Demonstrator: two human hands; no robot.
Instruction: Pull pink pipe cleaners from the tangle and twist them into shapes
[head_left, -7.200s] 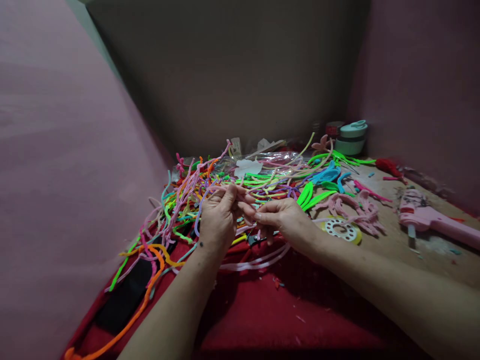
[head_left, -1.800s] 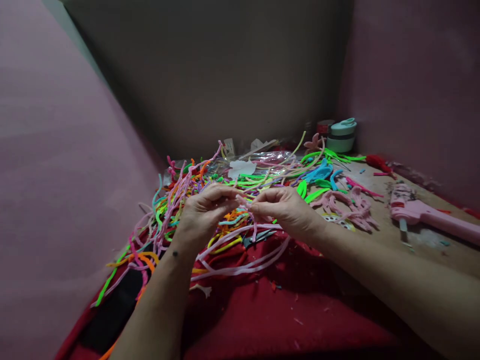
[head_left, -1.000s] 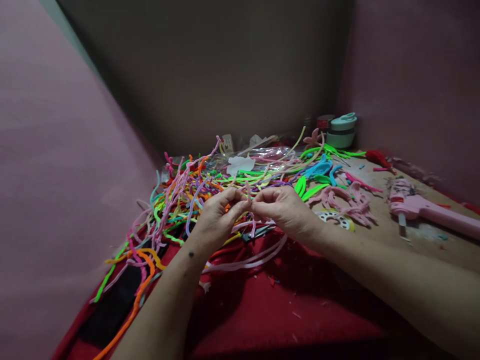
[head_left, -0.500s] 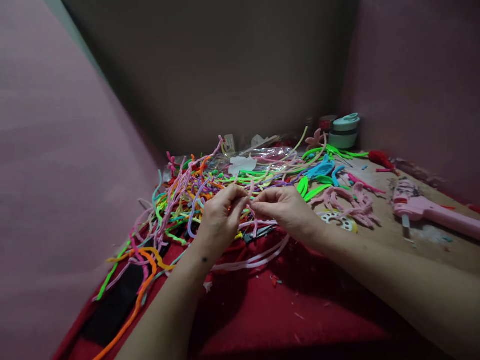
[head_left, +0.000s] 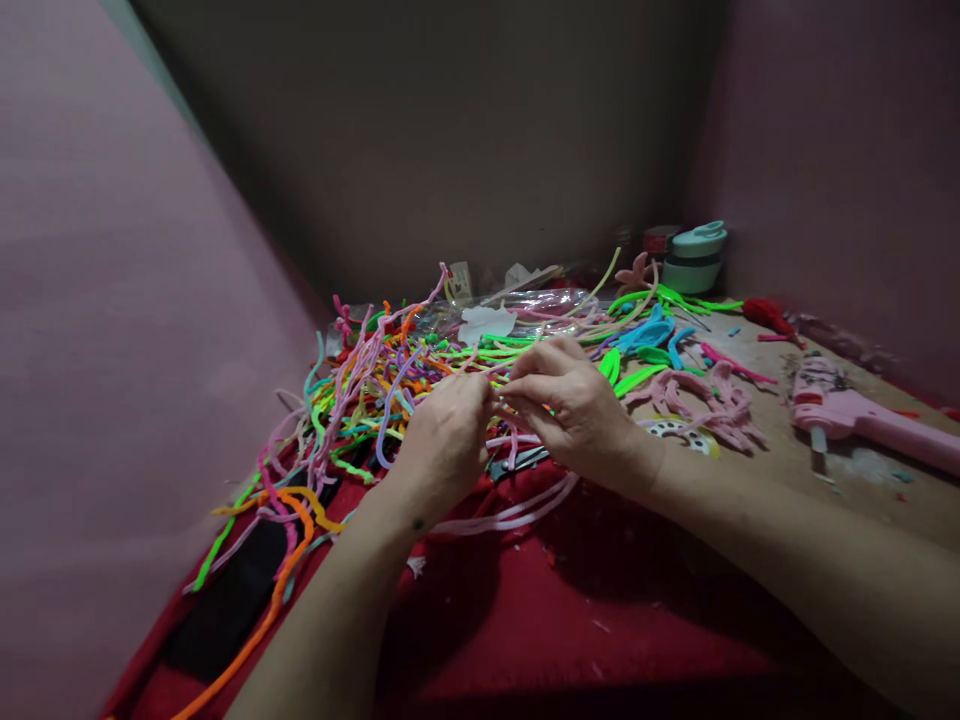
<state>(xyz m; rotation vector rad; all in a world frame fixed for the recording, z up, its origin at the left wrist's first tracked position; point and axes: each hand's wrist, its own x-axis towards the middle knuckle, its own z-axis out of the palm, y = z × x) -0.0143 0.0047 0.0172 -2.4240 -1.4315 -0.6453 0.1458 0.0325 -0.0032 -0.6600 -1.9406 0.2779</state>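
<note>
Since the frame just before, the right hand (head_left: 574, 410) had been raised and tilted over, the left hand (head_left: 448, 430) had been rolled so that its back was turned upward, and the upright tip between them had been lost from view.

At the left, a black flat object (head_left: 225, 605) was crossed at its edge by an orange chenille stem (head_left: 301, 545), beside a tangle of coloured stems (head_left: 360, 385). The short pink chenille stem (head_left: 498, 398) was held in front of that tangle, pinched between both sets of fingertips; the left fingers were closed on it, though partly hidden, and the right thumb and fingers were pressed together at its other side. By judgement, a small bend or twist was being formed, and steady support from one hand with fine turning by the other was called for.

Scissors (head_left: 529, 459) were left below the hands. Farther right, green leaf shapes (head_left: 637, 380), a perforated yellow-rimmed disc (head_left: 706, 444) and a pink glue gun (head_left: 847, 412) were seen.

Print on the white card (head_left: 460, 281) could not be read, nor could any brand be made out on the red container (head_left: 661, 240).
</note>
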